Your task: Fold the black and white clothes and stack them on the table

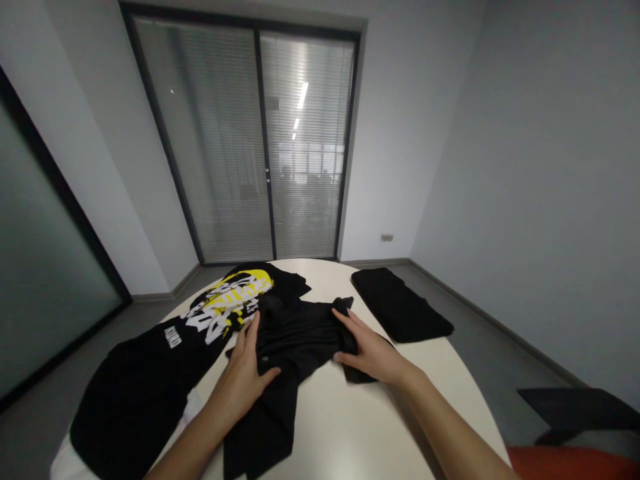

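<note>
A bunched black garment [303, 333] lies across the middle of the table, with a long part hanging toward me at the left; whether it is a top or trousers I cannot make out. My left hand [245, 373] is on its left side, fingers at the far edge and thumb over the near fabric. On the opposite side, my right hand [367, 347] grips the garment between thumb and fingers. Some cloth behind the right hand is partly hidden. Beside my left hand spreads a black shirt [135, 393] with a yellow and white print.
A folded black cloth [400, 307] rests at the right of the round white table [345, 433]. White fabric [70, 460] shows under the printed shirt at the lower left. A chair with a red seat [570, 463] stands at the lower right. Behind are glass panels with blinds [310, 200].
</note>
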Action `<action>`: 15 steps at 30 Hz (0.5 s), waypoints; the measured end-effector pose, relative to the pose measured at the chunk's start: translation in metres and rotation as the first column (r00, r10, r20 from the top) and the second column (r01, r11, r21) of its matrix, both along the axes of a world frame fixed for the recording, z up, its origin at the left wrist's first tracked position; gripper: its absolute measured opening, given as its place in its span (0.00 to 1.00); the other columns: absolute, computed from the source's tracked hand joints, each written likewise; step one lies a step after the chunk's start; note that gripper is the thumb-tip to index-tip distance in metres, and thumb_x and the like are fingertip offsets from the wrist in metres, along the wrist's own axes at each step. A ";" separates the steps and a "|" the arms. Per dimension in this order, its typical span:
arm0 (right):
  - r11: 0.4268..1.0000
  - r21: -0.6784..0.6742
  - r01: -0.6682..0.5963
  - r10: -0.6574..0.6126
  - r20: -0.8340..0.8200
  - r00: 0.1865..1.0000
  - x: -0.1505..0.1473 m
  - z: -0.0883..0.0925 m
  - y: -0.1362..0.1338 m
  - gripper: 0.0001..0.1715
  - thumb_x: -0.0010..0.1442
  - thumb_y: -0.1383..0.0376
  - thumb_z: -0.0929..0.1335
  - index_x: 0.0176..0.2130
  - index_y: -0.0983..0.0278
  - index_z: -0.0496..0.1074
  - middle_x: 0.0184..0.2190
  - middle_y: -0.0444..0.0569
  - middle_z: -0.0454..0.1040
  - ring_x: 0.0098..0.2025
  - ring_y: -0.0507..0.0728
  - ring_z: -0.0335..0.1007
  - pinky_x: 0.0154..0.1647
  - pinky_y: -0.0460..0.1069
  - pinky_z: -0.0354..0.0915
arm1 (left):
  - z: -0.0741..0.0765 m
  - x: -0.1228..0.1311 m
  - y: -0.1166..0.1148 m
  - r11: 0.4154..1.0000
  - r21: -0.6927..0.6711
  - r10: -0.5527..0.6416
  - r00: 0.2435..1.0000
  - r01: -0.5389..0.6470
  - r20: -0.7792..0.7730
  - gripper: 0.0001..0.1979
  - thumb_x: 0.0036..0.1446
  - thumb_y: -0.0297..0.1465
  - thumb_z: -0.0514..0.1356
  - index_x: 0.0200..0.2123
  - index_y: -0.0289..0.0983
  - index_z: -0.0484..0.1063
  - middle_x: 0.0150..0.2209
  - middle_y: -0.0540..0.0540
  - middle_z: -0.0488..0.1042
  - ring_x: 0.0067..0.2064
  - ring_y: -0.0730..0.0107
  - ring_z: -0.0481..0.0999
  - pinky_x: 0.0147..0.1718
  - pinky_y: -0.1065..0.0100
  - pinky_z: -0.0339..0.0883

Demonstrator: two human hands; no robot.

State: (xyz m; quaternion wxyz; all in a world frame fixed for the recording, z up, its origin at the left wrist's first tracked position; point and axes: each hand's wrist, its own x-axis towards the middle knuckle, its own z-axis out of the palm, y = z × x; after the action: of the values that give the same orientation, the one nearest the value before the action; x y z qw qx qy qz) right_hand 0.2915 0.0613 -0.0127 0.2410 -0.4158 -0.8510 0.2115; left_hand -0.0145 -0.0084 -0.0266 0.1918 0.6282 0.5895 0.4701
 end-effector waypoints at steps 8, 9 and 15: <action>0.970 0.124 0.209 -0.206 -0.041 0.978 -0.001 0.013 0.004 0.12 0.64 0.62 0.64 0.46 0.59 0.73 0.49 0.51 0.75 0.50 0.61 0.73 0.51 0.55 0.66 | 0.030 -0.015 0.009 0.998 0.040 0.031 0.946 -0.046 0.322 0.41 0.46 0.30 0.69 0.63 0.46 0.60 0.63 0.42 0.66 0.67 0.55 0.60 0.67 0.55 0.50; 0.954 0.140 0.264 -0.251 -0.102 0.963 0.001 0.018 0.004 0.13 0.66 0.60 0.62 0.47 0.59 0.72 0.46 0.51 0.76 0.48 0.61 0.73 0.50 0.54 0.66 | 0.034 -0.018 0.010 0.995 0.064 0.047 0.915 -0.079 0.401 0.41 0.46 0.31 0.70 0.63 0.46 0.60 0.62 0.42 0.67 0.66 0.55 0.62 0.65 0.55 0.53; 0.856 0.290 0.427 -0.361 -0.255 0.897 0.006 0.031 -0.001 0.17 0.68 0.55 0.60 0.47 0.58 0.73 0.46 0.53 0.75 0.49 0.63 0.71 0.50 0.56 0.65 | 0.034 -0.032 0.016 0.980 0.083 0.108 0.832 -0.182 0.544 0.32 0.43 0.35 0.72 0.53 0.40 0.69 0.55 0.40 0.74 0.55 0.55 0.75 0.59 0.54 0.65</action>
State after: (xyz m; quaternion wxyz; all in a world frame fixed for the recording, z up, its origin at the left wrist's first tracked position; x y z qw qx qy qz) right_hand 0.2972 0.0601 0.0181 0.4277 -0.5119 -0.7435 0.0467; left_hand -0.0462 0.0073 0.0076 0.2710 0.4361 0.5260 0.6781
